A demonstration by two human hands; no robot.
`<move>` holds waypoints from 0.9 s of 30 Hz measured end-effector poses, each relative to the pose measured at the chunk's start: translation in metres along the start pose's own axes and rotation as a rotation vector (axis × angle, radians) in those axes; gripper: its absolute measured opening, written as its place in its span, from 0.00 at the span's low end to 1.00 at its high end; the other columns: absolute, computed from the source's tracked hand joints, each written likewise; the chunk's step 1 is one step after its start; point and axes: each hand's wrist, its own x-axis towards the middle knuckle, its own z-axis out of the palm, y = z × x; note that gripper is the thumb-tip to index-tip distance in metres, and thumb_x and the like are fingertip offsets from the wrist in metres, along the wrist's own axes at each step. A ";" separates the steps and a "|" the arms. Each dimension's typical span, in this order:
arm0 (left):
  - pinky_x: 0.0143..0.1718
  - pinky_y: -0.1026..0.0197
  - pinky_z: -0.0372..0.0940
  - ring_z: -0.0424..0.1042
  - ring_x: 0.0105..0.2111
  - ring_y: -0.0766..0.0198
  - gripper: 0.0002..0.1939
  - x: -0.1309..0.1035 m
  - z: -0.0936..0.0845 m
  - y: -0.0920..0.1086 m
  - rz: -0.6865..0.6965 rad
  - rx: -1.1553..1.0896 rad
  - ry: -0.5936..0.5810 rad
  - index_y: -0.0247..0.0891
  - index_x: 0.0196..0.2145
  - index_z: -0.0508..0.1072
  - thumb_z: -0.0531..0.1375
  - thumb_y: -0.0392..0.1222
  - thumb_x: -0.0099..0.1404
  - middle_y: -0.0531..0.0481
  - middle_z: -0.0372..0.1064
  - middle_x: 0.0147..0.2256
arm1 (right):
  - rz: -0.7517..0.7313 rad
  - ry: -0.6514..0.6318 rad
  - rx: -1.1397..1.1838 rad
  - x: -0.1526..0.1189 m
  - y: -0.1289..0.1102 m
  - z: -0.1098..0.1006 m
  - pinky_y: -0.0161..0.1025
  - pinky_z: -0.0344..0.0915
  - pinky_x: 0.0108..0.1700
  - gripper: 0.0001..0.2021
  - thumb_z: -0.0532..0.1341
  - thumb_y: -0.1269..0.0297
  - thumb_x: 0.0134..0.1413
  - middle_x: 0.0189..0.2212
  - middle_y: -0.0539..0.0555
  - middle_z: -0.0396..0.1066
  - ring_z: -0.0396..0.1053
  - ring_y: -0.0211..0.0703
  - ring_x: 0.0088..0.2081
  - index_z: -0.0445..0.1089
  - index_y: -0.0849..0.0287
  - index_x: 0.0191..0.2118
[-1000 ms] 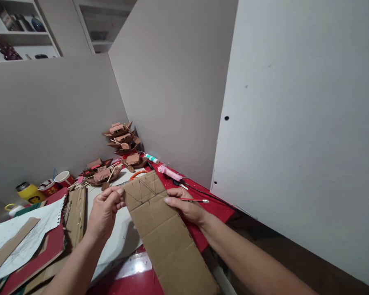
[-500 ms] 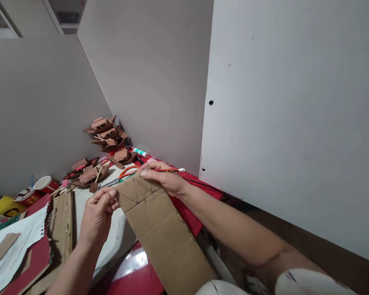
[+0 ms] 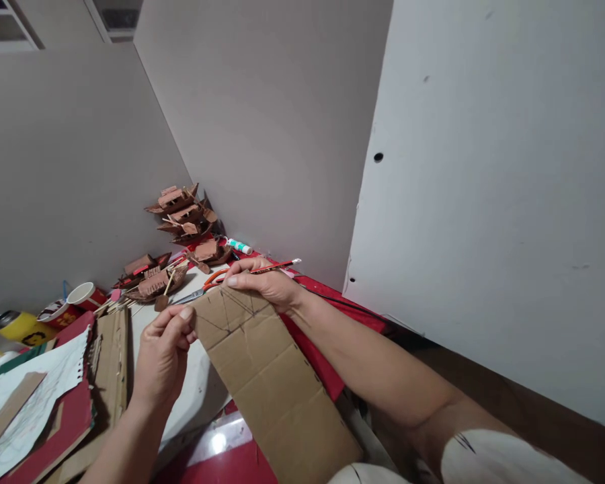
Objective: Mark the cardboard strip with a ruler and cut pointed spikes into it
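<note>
A long strip of brown cardboard [image 3: 277,383] slants down toward my lap, with pencil lines crossing its upper end. My left hand [image 3: 166,343] pinches its upper left corner between thumb and fingers. At the top edge, my right hand [image 3: 262,284] grips the strip with the thumb on its face. A red and black pencil [image 3: 281,265] with a white end also sticks out of my right hand. Orange-handled scissors [image 3: 194,296] lie just behind the cardboard, partly hidden by it.
Several small brown model boats [image 3: 181,215] stand in the far corner. At the left are paper cups [image 3: 87,296], a yellow bottle [image 3: 23,328], drawn-on paper [image 3: 35,410] and cardboard pieces [image 3: 111,363]. A glue tube [image 3: 240,246] lies by the grey wall [image 3: 282,134].
The view has shifted, so the background sits further right. Both hands still hold the cardboard, and the pencil's white end now tilts slightly higher.
</note>
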 end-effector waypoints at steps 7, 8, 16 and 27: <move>0.22 0.74 0.57 0.59 0.19 0.75 0.12 0.002 -0.001 0.000 0.020 -0.011 0.046 0.37 0.25 0.78 0.73 0.46 0.46 0.57 0.63 0.18 | -0.012 -0.036 0.020 0.000 -0.002 -0.013 0.31 0.60 0.28 0.13 0.70 0.56 0.40 0.22 0.48 0.73 0.67 0.34 0.24 0.75 0.63 0.26; 0.22 0.74 0.56 0.59 0.19 0.75 0.13 0.003 -0.001 0.000 0.027 -0.018 0.053 0.37 0.26 0.78 0.73 0.47 0.46 0.57 0.63 0.18 | -0.016 -0.039 0.014 0.000 -0.002 -0.013 0.31 0.60 0.27 0.13 0.70 0.57 0.40 0.21 0.48 0.72 0.66 0.33 0.23 0.75 0.63 0.25; 0.23 0.74 0.57 0.57 0.20 0.76 0.15 0.002 0.002 -0.019 -0.040 -0.010 -0.011 0.36 0.24 0.75 0.72 0.49 0.50 0.58 0.63 0.20 | -0.088 0.047 -0.021 0.008 0.006 -0.015 0.32 0.61 0.28 0.13 0.71 0.57 0.40 0.22 0.47 0.73 0.67 0.33 0.23 0.74 0.61 0.26; 0.24 0.69 0.62 0.64 0.21 0.71 0.15 0.008 0.000 -0.017 -0.157 -0.009 -0.155 0.36 0.27 0.75 0.70 0.51 0.52 0.55 0.68 0.22 | -0.188 0.346 -0.077 0.023 0.026 -0.028 0.36 0.66 0.30 0.17 0.70 0.50 0.40 0.24 0.49 0.72 0.69 0.38 0.26 0.70 0.59 0.27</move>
